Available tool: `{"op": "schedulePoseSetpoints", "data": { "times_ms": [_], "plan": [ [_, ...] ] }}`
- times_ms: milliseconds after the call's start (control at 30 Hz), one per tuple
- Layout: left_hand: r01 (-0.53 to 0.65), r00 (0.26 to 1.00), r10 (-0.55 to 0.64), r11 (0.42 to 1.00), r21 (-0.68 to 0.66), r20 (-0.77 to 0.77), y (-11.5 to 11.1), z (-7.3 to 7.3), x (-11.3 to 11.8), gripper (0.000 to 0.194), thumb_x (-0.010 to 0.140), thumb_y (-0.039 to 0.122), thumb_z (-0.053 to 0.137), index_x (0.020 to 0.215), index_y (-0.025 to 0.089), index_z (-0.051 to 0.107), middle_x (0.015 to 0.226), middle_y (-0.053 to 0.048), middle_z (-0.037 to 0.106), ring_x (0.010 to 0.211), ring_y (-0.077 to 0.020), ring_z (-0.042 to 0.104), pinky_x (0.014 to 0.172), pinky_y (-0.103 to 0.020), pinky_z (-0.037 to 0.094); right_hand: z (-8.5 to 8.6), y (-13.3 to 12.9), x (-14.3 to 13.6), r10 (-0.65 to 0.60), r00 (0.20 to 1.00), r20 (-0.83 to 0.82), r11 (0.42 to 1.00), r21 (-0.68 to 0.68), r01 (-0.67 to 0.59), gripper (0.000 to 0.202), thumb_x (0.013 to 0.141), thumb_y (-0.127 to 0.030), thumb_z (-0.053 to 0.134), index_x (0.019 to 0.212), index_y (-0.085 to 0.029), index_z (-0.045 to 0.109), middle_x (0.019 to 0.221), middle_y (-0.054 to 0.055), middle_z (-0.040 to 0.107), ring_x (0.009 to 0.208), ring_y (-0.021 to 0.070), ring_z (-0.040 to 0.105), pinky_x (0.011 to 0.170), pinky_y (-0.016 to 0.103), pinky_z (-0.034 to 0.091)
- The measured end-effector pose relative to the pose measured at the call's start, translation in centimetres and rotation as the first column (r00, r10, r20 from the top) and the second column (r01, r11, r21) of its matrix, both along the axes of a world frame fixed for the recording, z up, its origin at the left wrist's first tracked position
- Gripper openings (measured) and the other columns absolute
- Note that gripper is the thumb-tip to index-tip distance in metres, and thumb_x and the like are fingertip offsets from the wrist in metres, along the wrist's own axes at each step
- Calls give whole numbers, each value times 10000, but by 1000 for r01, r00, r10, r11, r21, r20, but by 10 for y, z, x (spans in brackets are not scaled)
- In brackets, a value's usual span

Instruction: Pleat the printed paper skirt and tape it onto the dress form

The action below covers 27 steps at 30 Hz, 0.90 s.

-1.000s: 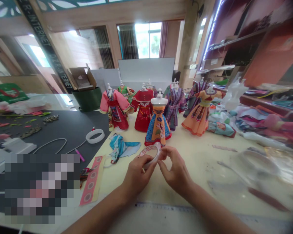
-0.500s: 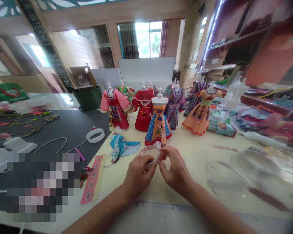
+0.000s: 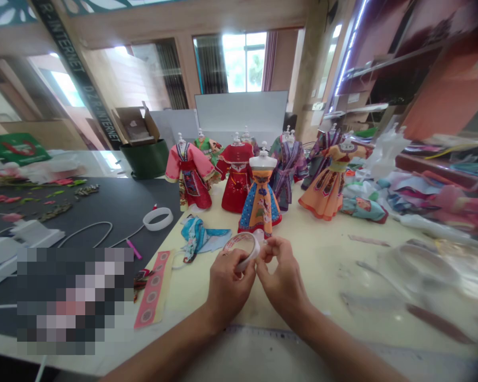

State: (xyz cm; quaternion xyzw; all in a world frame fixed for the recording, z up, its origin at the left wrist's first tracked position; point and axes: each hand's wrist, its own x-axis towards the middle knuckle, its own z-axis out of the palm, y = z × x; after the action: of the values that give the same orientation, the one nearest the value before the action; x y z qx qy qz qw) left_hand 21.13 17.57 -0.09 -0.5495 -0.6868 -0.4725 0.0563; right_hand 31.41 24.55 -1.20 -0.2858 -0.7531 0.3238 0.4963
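A roll of white tape (image 3: pixel 251 258) is held upright and tilted near the middle of the table, with my left hand (image 3: pixel 231 281) closed around its lower rim. My right hand (image 3: pixel 280 270) is just right of the roll, its fingers curled and thumb near the tape's edge; what lies between its fingertips is too small to make out. Right behind the roll stands a small dress form in an orange and blue dress (image 3: pixel 260 204). Blue patterned cloth (image 3: pixel 194 236) lies to the left of the roll.
More dressed forms, such as a red dress (image 3: pixel 236 180) and an orange dress (image 3: pixel 324 191), stand behind. A second tape roll (image 3: pixel 158 219), a pink patterned strip (image 3: pixel 153 292) and a cable lie left. Scissors or a tool with a brown handle (image 3: pixel 440 322) lies right.
The view has shifted slightly. My left hand still holds the roll, and the fingers of my right hand have moved a little at its right edge.
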Motion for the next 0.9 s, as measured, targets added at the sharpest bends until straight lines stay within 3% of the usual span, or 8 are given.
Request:
{"op": "schedulePoseSetpoints", "data": {
  "times_ms": [300, 467, 567, 733, 833, 900],
  "plan": [
    [-21, 999, 20, 1000, -15, -39, -2, 1, 2, 133, 760, 201, 552, 630, 185, 572, 555, 4, 571, 557, -151, 492, 560, -270, 397, 1, 0, 0, 6, 1000, 19, 998, 60, -7, 275, 777, -210, 474, 1043, -157, 426, 816, 85, 552, 805, 253, 529, 689, 407, 455],
    [-141, 988, 144, 988, 59, -53, -6, 0, -9, 100, 772, 241, 542, 699, 186, 579, 599, 3, 582, 574, -155, 532, 588, -278, 436, 1, 33, 13, -48, 997, -65, 995, -90, 42, 264, 709, -242, 527, 948, -186, 430, 709, 30, 538, 671, 220, 495, 732, 440, 405],
    [-123, 989, 116, 990, -63, -95, -3, -1, -22, 138, 826, 270, 503, 768, 186, 596, 669, -7, 638, 597, -159, 580, 575, -269, 454, 3, 46, 17, 10, 994, -109, 984, -177, -29, 288, 733, -289, 554, 946, -199, 383, 702, 7, 557, 653, 192, 534, 687, 374, 437],
    [-70, 953, 7, 978, -197, -304, 5, -6, -39, 150, 834, 224, 496, 784, 196, 634, 718, -35, 685, 686, -200, 624, 671, -331, 476, 8, 41, 16, 158, 967, -199, 905, -363, -223, 313, 754, -349, 602, 934, -194, 399, 694, 2, 609, 649, 173, 599, 593, 289, 458],
    [-61, 935, -22, 973, -221, -354, 6, -11, -41, 203, 830, 194, 488, 674, 199, 617, 662, -38, 665, 674, -211, 614, 719, -368, 465, 11, 38, 16, 157, 931, -329, 809, -497, -312, 398, 690, -328, 706, 934, -193, 422, 708, -6, 624, 663, 168, 601, 608, 279, 454],
    [-69, 921, -23, 973, -221, -389, 5, -12, -41, 177, 823, 184, 495, 700, 192, 623, 734, -61, 675, 720, -231, 614, 733, -389, 460, 13, 37, 17, 157, 919, -362, 777, -529, -342, 428, 665, -319, 736, 934, -194, 427, 706, -9, 629, 678, 172, 604, 624, 283, 452]
  ]
}}
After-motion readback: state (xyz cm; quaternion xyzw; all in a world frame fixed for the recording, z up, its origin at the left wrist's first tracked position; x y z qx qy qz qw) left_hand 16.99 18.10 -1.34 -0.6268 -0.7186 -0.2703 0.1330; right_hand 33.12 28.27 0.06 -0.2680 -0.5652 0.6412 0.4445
